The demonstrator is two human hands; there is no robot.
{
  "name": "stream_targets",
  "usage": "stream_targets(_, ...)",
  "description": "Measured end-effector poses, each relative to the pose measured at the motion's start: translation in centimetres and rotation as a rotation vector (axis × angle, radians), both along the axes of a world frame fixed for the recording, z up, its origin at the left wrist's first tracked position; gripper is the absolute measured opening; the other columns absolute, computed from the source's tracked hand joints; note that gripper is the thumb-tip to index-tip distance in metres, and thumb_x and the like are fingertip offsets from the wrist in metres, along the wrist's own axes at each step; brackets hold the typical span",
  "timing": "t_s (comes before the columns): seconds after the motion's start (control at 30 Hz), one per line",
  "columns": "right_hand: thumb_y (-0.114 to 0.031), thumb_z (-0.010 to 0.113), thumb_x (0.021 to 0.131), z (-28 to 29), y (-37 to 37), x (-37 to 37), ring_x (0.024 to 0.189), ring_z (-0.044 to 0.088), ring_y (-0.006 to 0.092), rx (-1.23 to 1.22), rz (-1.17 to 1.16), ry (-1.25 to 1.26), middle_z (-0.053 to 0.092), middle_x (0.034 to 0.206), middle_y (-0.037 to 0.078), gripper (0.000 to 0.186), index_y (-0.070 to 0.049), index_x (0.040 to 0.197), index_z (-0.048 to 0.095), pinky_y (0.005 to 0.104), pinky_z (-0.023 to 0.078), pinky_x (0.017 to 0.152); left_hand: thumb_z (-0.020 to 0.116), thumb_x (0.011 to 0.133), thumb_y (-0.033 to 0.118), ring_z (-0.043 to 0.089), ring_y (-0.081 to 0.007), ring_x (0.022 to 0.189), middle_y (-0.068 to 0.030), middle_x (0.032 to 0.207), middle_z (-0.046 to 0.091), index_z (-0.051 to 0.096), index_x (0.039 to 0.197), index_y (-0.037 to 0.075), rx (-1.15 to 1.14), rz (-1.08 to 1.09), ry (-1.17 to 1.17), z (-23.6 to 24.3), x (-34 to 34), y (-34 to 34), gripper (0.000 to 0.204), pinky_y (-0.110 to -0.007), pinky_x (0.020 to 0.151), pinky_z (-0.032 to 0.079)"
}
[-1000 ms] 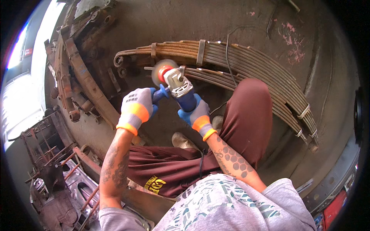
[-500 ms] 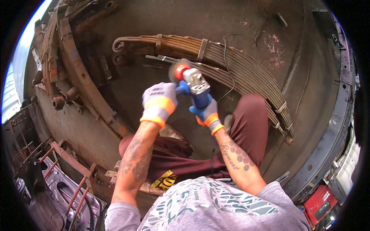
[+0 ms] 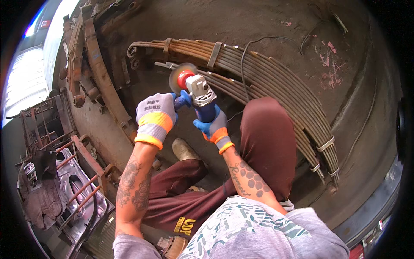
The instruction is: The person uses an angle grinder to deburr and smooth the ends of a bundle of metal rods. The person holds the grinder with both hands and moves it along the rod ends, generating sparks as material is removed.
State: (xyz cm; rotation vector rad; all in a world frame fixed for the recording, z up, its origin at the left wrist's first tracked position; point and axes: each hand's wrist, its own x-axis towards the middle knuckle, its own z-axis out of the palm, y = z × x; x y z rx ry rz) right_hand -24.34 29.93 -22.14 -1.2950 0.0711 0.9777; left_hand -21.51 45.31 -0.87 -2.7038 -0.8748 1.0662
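Observation:
An angle grinder [image 3: 200, 93] with a blue body, silver gear head and red hub is held in both of my gloved hands. My left hand [image 3: 154, 110] wraps round its blue side handle. Its blue rear body sits in the closed grip of my right hand [image 3: 214, 124]. The round disc [image 3: 181, 77] at the front looks blurred and overlaps the upper end of a smaller leaf spring pack [image 3: 233, 84]; whether it touches the metal I cannot tell. Just beyond lies a larger rusty leaf spring pack [image 3: 267, 71] with metal clamps, curving across the floor.
A black cord [image 3: 244, 64] crosses the spring packs. More rusty leaf springs [image 3: 101, 71] lie at the left, above a reddish metal frame [image 3: 92, 157] and a purple panel [image 3: 79, 190]. My bent knee [image 3: 267, 129] is beside the packs. A dark beam [image 3: 371, 203] curves along the right.
The grinder and both hands have shifted left in the picture, still gripped the same way. The view itself has turned, with the left-side frame and panel showing more fully.

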Motion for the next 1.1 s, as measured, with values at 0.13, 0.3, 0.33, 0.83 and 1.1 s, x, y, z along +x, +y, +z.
stream_targets(0.13,-0.011,0.094,0.067,-0.4,-0.2,1.6,0.092,0.068,0.0134,0.029,-0.064,-0.081,0.076,0.106,0.003,0.058,-0.007,0.12,0.069,0.0353,0.059,0.086,0.065,0.102,0.029,0.079,-0.0344,0.102,-0.0143,0.104,0.081,0.083,0.107,0.016,0.026,-0.012,0.007,0.6,3.0,-1.2,0.022,-0.048,0.086,0.062)
stream_targets(0.3,-0.008,0.094,0.07,0.1,-0.4,2.1,0.102,0.068,0.014,0.11,-0.015,0.036,0.073,0.115,0.002,0.064,-0.005,0.128,0.067,0.0365,0.057,0.096,0.068,0.101,0.027,0.08,-0.0336,0.102,-0.0147,0.106,0.081,0.083,0.107,0.015,0.068,-0.025,0.094,0.5,4.1,-2.1,0.021,-0.048,0.086,0.063)
stream_targets(0.33,-0.008,0.094,0.07,0.1,-0.5,2.1,0.102,0.068,0.014,0.104,-0.018,0.038,0.073,0.114,0.002,0.064,-0.005,0.128,0.067,0.0367,0.057,0.095,0.067,0.101,0.027,0.08,-0.0337,0.102,-0.0147,0.107,0.081,0.083,0.108,0.014,0.069,-0.02,0.098,0.4,4.2,-2.2,0.022,-0.048,0.086,0.063)
stream_targets(0.83,-0.009,0.093,0.071,0.0,-0.1,2.7,0.105,0.068,0.0147,0.108,0.005,0.047,0.073,0.12,0.003,0.066,-0.005,0.131,0.067,0.0368,0.056,0.098,0.069,0.096,0.022,0.077,-0.0368,0.105,-0.0149,0.11,0.08,0.081,0.112,0.019,0.1,0.034,0.177,0.7,6.4,-2.6,0.02,-0.049,0.091,0.061)
stream_targets(1.1,-0.005,0.092,0.07,-1.3,-1.4,2.9,0.106,0.07,0.0158,0.075,-0.016,0.02,0.075,0.122,0.004,0.067,-0.005,0.132,0.066,0.0366,0.057,0.097,0.072,0.093,0.022,0.077,-0.0365,0.104,-0.0136,0.111,0.08,0.081,0.115,0.022,0.042,0.029,0.083,-1.4,4.3,-2.0,0.024,-0.05,0.09,0.061)
